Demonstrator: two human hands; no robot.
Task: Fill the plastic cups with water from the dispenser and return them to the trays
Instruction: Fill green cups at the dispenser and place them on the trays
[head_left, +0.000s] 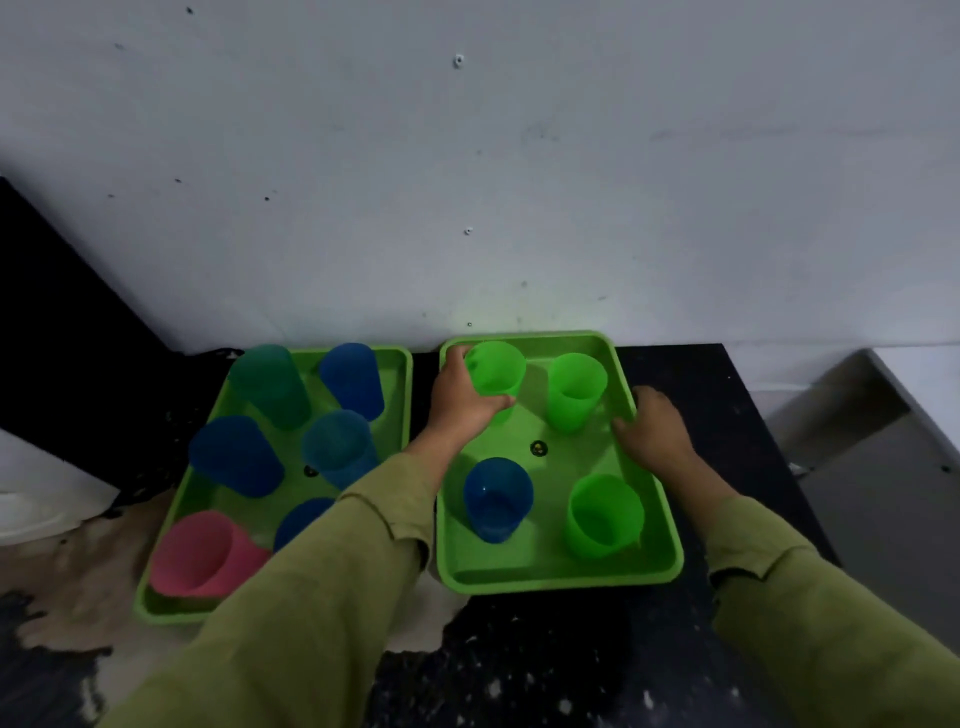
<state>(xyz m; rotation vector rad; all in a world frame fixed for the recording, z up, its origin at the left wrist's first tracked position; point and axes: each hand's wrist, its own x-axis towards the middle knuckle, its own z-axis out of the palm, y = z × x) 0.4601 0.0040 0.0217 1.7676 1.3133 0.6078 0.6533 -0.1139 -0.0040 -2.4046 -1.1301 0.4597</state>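
Two green trays stand side by side on a dark counter against the wall. My left hand grips a green cup at the far left corner of the right tray. My right hand rests on that tray's right rim, fingers over the edge. Three more cups stand upright in the right tray: a green cup, a blue cup and a green cup. The left tray holds several blue and teal cups and a pink cup. No dispenser is in view.
The grey wall rises right behind the trays. A black object stands at the far left. The counter is dark and speckled, with a pale worn patch at the front left. A lower grey surface lies beyond the counter's right edge.
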